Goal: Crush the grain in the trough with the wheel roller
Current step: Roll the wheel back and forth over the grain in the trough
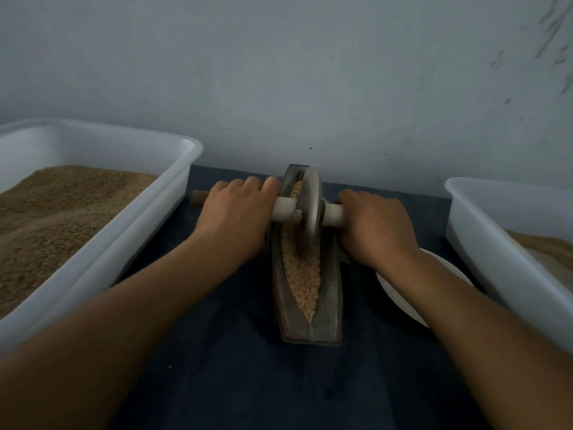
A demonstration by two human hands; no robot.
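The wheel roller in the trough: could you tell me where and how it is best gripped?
Grip the wheel roller by its axle handles, which stick out sideways from the disc, one hand on each, coming from above. The left hand and right hand already wrap them this way. The disc's rim sits down in the grain in the trough, so leave it free.

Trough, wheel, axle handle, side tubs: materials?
Trough: dull grey metal, probably cast; matte, dark, thick-walled.
Wheel: the same dull grey metal look, thick disc with a smoother face.
Handle: pale, smooth cylinder, plastic or painted wood; cannot tell. Left hand and right hand each have a grip on it.
Tubs: white plastic, slightly glossy, rolled rims.
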